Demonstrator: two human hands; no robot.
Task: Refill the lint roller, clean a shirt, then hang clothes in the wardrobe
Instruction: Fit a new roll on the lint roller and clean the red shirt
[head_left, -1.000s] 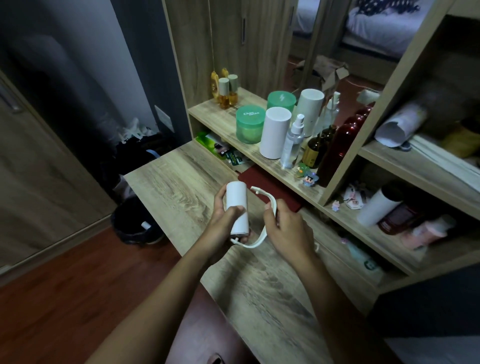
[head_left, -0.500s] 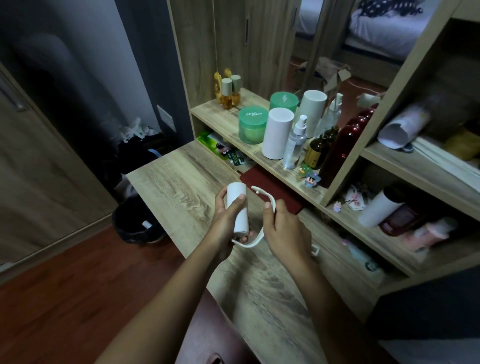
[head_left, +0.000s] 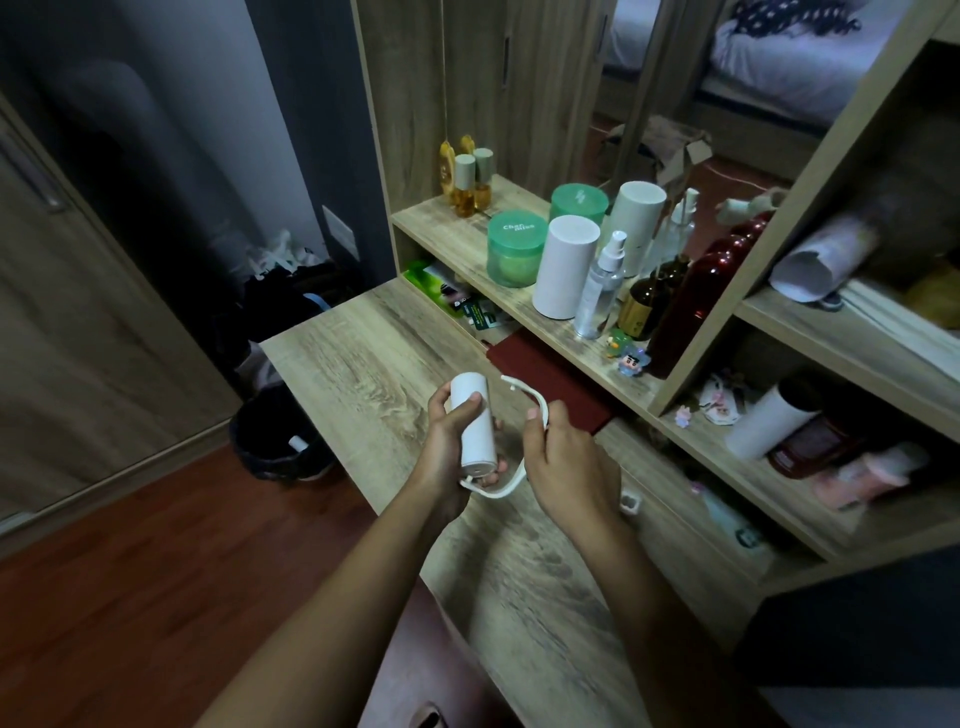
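Little has moved: our left hand still grips the white roll upright above the table. Our right hand stays clenched on the curved handle, whose lower end meets the roll's base.

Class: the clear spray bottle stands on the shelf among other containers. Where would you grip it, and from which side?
Grip the spray bottle round its slim body, coming from the front, the desk side. It stands upright at the shelf edge, with the white cylinder close on its left and a brown bottle on its right, so only the front is open.
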